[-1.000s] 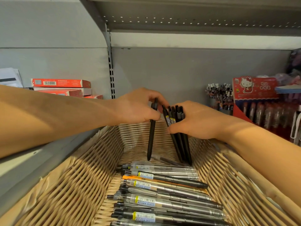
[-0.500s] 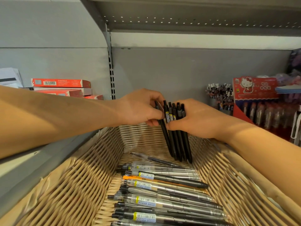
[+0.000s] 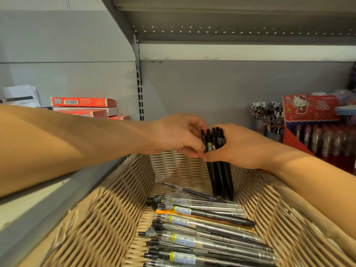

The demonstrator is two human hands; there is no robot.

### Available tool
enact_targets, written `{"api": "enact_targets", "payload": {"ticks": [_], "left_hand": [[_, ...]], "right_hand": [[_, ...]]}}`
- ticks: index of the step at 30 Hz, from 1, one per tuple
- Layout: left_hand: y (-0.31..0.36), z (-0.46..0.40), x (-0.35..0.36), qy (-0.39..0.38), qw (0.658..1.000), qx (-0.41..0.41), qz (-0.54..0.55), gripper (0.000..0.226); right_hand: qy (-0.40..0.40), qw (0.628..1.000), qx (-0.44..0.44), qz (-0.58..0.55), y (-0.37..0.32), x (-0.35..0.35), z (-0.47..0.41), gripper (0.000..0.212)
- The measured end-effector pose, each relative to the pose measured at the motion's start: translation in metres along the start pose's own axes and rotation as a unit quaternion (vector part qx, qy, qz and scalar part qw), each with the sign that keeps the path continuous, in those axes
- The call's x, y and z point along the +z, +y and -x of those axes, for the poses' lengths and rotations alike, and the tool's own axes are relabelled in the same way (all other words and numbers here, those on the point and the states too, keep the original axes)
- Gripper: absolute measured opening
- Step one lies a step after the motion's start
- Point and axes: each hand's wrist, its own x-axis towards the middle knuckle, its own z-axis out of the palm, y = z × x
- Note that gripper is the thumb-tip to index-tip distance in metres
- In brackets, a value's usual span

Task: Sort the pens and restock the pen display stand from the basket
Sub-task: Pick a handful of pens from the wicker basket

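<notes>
Gripping one upright bundle of black pens [image 3: 219, 170], the left hand [image 3: 173, 135] and right hand [image 3: 238, 147] meet, thumbs touching, above the wicker basket [image 3: 107, 218].

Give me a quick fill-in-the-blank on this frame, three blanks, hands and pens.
1. The bundle of black pens is gripped by ____ hands.
2. That bundle stands nearly ____ over the wicker basket.
3. The loose pens on the basket floor lie ____.

Missing words: both; upright; flat
</notes>
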Motion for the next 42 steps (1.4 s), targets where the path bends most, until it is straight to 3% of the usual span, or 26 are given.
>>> {"api": "enact_targets", "payload": {"ticks": [4,8,16,24,26,30,33,37,42], "left_hand": [[0.001,-0.002,-0.002,-0.005,1.000,-0.012,0.008,0.028],[0.000,-0.006,-0.005,0.023,0.999,-0.021,-0.009,0.031],[-0.001,-0.014,-0.008,0.044,0.993,-0.012,-0.107,0.029],[0.058,0.004,-0.065,0.097,0.986,0.068,-0.115,0.025],[0.078,0.035,-0.091,0.078,0.992,0.074,-0.072,0.032],[0.089,0.121,-0.126,0.043,0.989,0.086,0.115,0.050],[0.081,0.170,-0.139,0.115,0.975,0.131,0.136,0.052],[0.069,0.212,-0.154,0.236,0.937,0.218,0.138,0.029],[0.049,0.233,-0.161,0.264,0.920,0.261,0.127,0.011]], "right_hand": [[-0.018,1.000,-0.006,-0.022,0.000,0.001,-0.001,0.012],[-0.023,0.996,0.005,-0.081,-0.002,-0.003,0.002,0.016],[0.053,0.962,0.000,-0.269,-0.011,-0.001,0.009,0.023],[0.134,0.942,0.000,-0.307,-0.092,-0.027,0.007,0.013],[0.144,0.934,-0.023,-0.326,-0.127,-0.027,0.007,0.017],[0.120,0.906,-0.066,-0.402,-0.201,-0.008,0.004,0.018],[0.105,0.896,-0.063,-0.427,-0.246,0.013,0.002,0.027],[0.090,0.906,-0.054,-0.409,-0.284,0.038,0.002,0.012],[0.093,0.901,-0.057,-0.419,-0.303,0.067,0.004,0.019]]}}
